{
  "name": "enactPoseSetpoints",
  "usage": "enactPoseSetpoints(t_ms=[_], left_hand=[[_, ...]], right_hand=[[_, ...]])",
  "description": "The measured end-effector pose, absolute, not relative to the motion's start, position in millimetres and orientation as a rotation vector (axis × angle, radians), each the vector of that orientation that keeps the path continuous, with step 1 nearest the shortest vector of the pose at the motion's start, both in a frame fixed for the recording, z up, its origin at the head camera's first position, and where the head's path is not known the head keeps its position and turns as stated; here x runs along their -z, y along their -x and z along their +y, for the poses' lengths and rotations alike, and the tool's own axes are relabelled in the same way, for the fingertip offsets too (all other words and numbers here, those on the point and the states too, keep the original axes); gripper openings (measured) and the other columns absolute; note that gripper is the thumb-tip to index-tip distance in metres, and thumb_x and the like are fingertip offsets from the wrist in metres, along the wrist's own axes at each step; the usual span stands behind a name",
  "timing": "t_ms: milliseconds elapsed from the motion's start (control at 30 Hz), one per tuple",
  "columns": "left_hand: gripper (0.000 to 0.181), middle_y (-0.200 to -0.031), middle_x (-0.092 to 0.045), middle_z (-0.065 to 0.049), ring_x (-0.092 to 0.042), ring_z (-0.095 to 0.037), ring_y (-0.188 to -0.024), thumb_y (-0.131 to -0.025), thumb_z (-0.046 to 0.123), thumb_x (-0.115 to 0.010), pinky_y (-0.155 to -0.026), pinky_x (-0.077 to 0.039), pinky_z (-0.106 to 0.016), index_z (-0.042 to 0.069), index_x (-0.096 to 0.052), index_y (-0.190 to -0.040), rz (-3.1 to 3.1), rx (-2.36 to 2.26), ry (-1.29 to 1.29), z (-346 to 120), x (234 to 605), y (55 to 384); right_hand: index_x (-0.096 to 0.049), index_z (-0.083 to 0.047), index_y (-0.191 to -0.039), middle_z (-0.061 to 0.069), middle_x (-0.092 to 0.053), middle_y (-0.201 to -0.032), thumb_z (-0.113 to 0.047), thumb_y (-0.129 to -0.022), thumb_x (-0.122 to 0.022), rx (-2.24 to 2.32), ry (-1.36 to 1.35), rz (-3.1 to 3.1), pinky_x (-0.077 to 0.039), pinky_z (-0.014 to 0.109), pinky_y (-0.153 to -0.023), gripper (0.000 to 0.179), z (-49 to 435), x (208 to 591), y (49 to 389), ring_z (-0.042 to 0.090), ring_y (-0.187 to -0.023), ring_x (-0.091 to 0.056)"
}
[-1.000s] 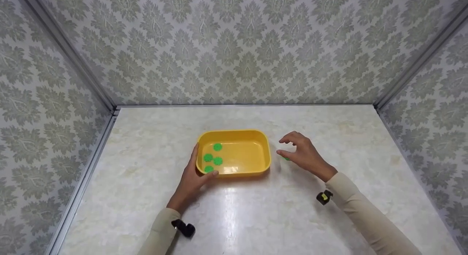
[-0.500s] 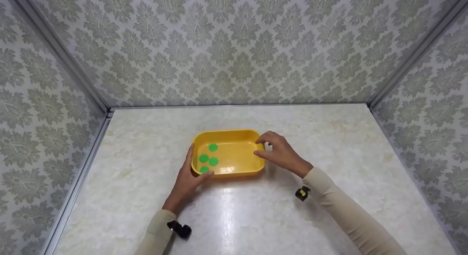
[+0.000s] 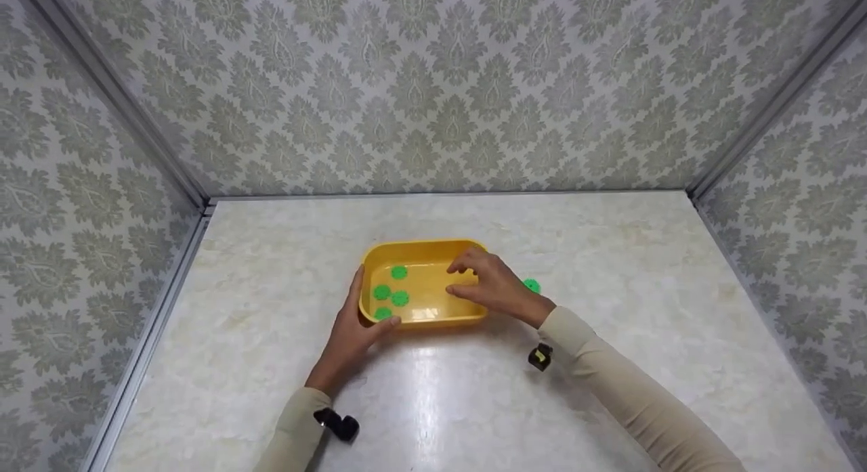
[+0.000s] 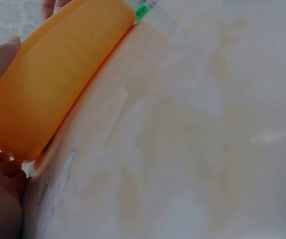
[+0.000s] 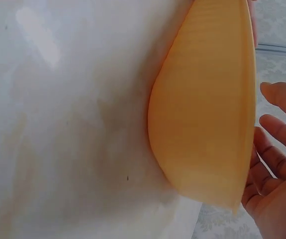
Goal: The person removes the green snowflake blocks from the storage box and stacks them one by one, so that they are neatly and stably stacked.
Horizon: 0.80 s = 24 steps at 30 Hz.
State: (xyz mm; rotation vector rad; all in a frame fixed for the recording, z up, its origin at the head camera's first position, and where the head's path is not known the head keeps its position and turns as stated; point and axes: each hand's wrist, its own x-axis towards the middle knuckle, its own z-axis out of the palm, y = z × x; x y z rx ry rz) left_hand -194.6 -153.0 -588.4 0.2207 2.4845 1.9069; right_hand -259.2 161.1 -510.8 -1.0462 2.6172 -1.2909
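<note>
A yellow plastic tub [image 3: 428, 282] sits on the table, several small green notched discs [image 3: 399, 298] lying toward its left end. My left hand [image 3: 352, 333] grips its left end, thumb over the near rim and fingers along the outer wall. Over the tub's right end hovers my right hand [image 3: 498, 286], thumb and fingers apart, holding nothing. In the right wrist view those fingers [image 5: 277, 162] show beside the tub's rim. One more green disc [image 3: 532, 285] lies on the table right of the tub, partly covered by the right wrist; a bit of this disc [image 4: 142, 12] shows in the left wrist view.
The pale marbled table [image 3: 271, 255] extends around the tub. Patterned wall panels [image 3: 433, 86] stand behind it and on both sides, joined by grey metal frame rails [image 3: 162, 147]. A small black camera [image 3: 336, 424] is on the left sleeve, another camera [image 3: 540, 357] on the right.
My right hand has moved left, from beside the disc on the table to over the tub's right end. That disc has come into view behind it. My left hand still holds the tub.
</note>
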Motion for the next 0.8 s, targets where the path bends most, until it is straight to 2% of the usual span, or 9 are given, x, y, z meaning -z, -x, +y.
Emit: enactPoseSetpoints(t_ms=[67,167,367,633,800], left_hand=[[0.120,-0.183,-0.020,-0.005,-0.033,-0.024,-0.160,-0.093,0.031,-0.092,-0.129,-0.028,-0.049,0.029,-0.008,-0.180,2.491,-1.899,-0.211,-153,588,195],[0.120,-0.183,-0.019,-0.005,-0.030,-0.025,-0.163,-0.094,0.031,-0.091,-0.131,-0.025,-0.051,0.029,-0.008,-0.180,2.491,-1.896,-0.197,-152,588,194],[0.120,-0.183,-0.020,-0.005,-0.031,-0.025,-0.163,-0.094,0.030,-0.091,-0.131,-0.024,-0.051,0.030,-0.008,-0.180,2.492,-1.889,-0.189,-152,588,194],[0.119,-0.183,-0.021,-0.008,-0.032,-0.028,-0.162,-0.093,0.028,-0.091,-0.131,-0.024,-0.052,0.030,-0.009,-0.180,2.510,-1.905,-0.210,-153,585,197],[0.120,-0.182,-0.022,-0.009,-0.035,-0.028,-0.160,-0.093,0.028,-0.092,-0.130,-0.027,-0.052,0.028,-0.008,-0.180,2.511,-1.883,-0.216,-154,588,197]], right_hand=[[-0.076,0.000,-0.122,0.024,-0.070,-0.121,-0.018,-0.100,-0.083,1.286,1.051,2.605,-0.054,0.065,-0.095,0.029,156,512,260,0.047,-0.112,-0.065],[-0.076,0.003,-0.122,0.024,-0.070,-0.121,-0.018,-0.101,-0.083,1.269,1.051,2.606,-0.055,0.063,-0.095,0.031,150,514,261,0.045,-0.112,-0.066],[-0.076,0.004,-0.122,0.024,-0.071,-0.121,-0.018,-0.100,-0.083,1.246,1.026,2.608,-0.057,0.058,-0.096,0.032,141,516,261,0.041,-0.112,-0.067],[-0.076,0.007,-0.120,0.026,-0.072,-0.119,-0.014,-0.098,-0.084,1.269,1.053,2.579,-0.056,0.060,-0.097,0.032,129,516,267,0.045,-0.111,-0.067],[-0.077,0.006,-0.123,0.023,-0.073,-0.122,-0.017,-0.099,-0.083,1.198,1.022,2.567,-0.056,0.056,-0.099,0.033,125,518,268,0.042,-0.113,-0.067]])
